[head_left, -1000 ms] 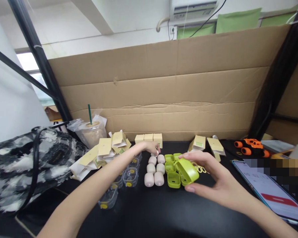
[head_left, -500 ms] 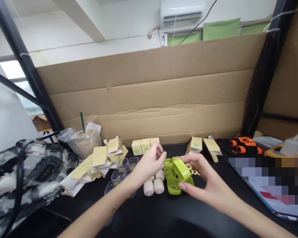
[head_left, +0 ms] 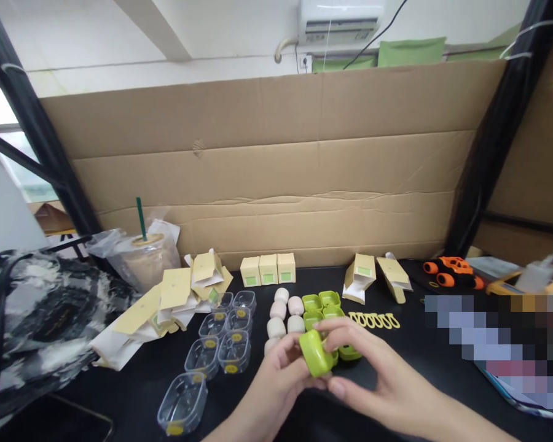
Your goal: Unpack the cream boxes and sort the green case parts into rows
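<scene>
Left hand (head_left: 281, 380) curls round the left side of a lime-green, rounded plastic case (head_left: 316, 356), thumb and fingers closed on it, while the right hand (head_left: 382, 368) is half open, its bent fingers at the case's upper right and its thumb lower down; whether it also grips cannot be told. Tilted between the hands, the case hangs over the middle of the black worktop (head_left: 396, 405). Just behind stand more lime-green, open plastic cases (head_left: 330, 299), the nearest partly covered by the fingers. Beside them, toward the worktop's left edge, run two rows of pale pink and off-white, rounded cylinders (head_left: 277, 326), their near ends hidden by the left hand. Farther left sit seven clear plastic boxes (head_left: 234, 353) with yellow stickers. Near the back edge stand three small cream cardboard boxes (head_left: 268, 270), with opened cream cartons (head_left: 175, 288) heaped toward the back left corner. Pale yellow loops (head_left: 373, 320) line up behind the right hand, and an orange-and-black toy car (head_left: 456, 270) sits toward the back right corner.
</scene>
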A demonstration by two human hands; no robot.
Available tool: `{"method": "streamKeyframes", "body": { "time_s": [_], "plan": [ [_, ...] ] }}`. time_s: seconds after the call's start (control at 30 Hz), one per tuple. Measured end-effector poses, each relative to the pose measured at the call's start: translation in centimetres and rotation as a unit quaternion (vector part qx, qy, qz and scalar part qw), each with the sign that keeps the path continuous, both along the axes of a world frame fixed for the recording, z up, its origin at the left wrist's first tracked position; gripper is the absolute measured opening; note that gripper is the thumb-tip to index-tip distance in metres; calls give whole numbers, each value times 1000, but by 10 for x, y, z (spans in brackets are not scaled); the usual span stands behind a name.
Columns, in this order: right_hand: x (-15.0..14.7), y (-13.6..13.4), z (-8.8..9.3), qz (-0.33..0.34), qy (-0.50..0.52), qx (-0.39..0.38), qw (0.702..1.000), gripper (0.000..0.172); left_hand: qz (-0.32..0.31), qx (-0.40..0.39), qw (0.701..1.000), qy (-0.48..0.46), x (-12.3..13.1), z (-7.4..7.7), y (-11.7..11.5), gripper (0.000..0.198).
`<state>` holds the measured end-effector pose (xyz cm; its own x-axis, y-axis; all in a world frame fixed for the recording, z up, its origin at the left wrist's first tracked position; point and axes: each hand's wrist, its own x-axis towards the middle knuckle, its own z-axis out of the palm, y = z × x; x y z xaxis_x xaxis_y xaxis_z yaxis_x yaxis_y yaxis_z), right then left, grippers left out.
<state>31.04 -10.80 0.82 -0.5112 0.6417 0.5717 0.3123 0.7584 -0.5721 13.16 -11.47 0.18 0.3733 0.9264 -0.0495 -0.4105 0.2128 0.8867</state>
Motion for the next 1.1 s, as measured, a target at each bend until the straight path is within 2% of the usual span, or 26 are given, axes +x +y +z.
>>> {"method": "streamKeyframes", "body": {
  "time_s": [0.1, 0.2, 0.3, 0.47, 0.63, 0.77, 1.0, 1.07, 1.1],
  "plan": [
    [2, 2, 4, -37, 25, -49, 998, 20, 18, 18, 1000, 18, -3, -9, 3, 34],
    [2, 4, 6, -33, 28, -161, 986, 13, 20, 30, 999, 33, -5, -14, 3, 31],
    [1, 6, 6, -1, 47, -245, 968, 18, 13, 38, 998, 45, -5, -12, 1, 29],
    [-3, 7, -2, -4, 124, -312, 942, 22, 47, 71, 993, 84, -5, -4, -2, 33],
    [-7, 7, -15, -9, 171, -310, 935, 22, 46, 74, 992, 89, -4, -7, -4, 36],
    [-8, 6, -16, -16, 175, -300, 937, 21, 26, 95, 990, 106, -5, -11, -5, 31],
    [-7, 3, -10, -21, 100, -295, 950, 25, 15, 126, 974, 187, -9, -15, -6, 20],
    [-4, 0, -8, -28, 64, -259, 963, 22, 22, 124, 977, 170, -9, -15, -6, 20],
    [-3, -2, -6, -34, 43, -217, 975, 22, 26, 122, 979, 159, -8, -15, -6, 20]
  ]
}}
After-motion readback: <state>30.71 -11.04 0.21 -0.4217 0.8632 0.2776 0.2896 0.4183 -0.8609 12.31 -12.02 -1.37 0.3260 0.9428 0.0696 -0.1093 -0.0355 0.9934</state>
